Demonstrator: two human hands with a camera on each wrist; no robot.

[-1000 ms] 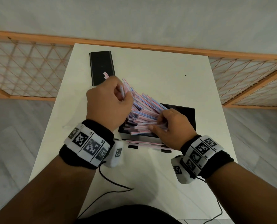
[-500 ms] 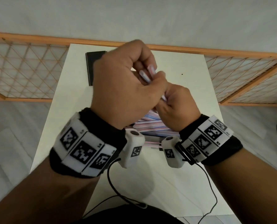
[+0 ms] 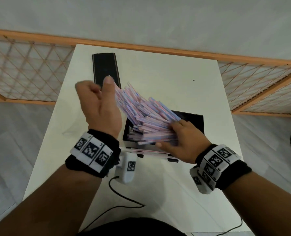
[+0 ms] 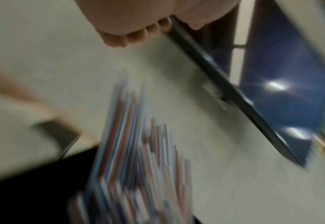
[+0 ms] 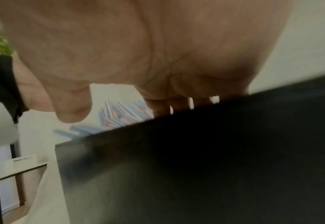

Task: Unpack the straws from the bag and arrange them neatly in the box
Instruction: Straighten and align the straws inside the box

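Observation:
A big fan of pink-and-blue striped straws leans out of the black box toward the far left. My right hand lies over their near ends, fingers stretched on top and thumb at the front. In the right wrist view the fingers reach straight down behind the box wall, with straws beyond. My left hand hovers blurred at the fan's far end, thumb up beside the straw tips. Its fingers are curled into the palm with nothing seen in them, above the straws.
The black lid lies flat at the far left of the white table; its edge shows in the left wrist view. A few straws lie on the table under the box's front. An orange lattice fence rings the table.
Half a second ago both hands were raised together, pinching straws in front of me. They have dropped and parted: the right onto the straws in the box, the left to the fan's far end.

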